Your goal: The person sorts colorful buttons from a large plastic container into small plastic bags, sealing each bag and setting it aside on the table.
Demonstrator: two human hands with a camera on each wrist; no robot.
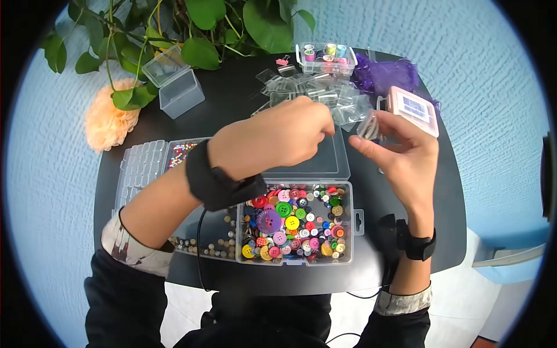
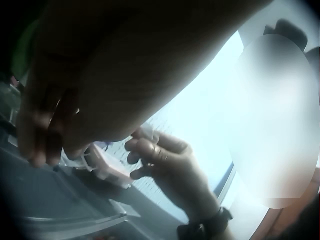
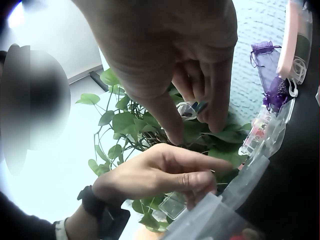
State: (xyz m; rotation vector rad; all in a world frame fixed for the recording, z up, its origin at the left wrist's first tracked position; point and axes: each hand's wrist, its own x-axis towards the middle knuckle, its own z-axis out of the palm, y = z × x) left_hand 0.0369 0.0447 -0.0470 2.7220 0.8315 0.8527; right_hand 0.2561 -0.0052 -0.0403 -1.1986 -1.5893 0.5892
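Observation:
In the head view my right hand point(image 1: 406, 153) pinches a small clear plastic bag point(image 1: 366, 126) between thumb and fingers. Whitish and dark bits show at the bag in the right wrist view. My left hand point(image 1: 278, 133), its back to the head camera, hovers over the open clear lid point(image 1: 319, 159) of the button box. Its fingers bend downward, and I cannot tell whether the fingertips hold something small. Below the hands sits the clear button box point(image 1: 352, 226), full of mixed colourful buttons point(image 1: 292, 223), a large purple one among them.
Behind the hands lie a pile of clear plastic bags point(image 1: 313, 90), a box of thread spools point(image 1: 326, 60), a purple mesh pouch point(image 1: 386, 74) and a pink-lidded case point(image 1: 413, 110). Left stand an open clear box point(image 1: 181, 93), an orange pompom point(image 1: 110, 116) and a compartment box point(image 1: 142, 165). Leaves point(image 1: 200, 53) overhang the table.

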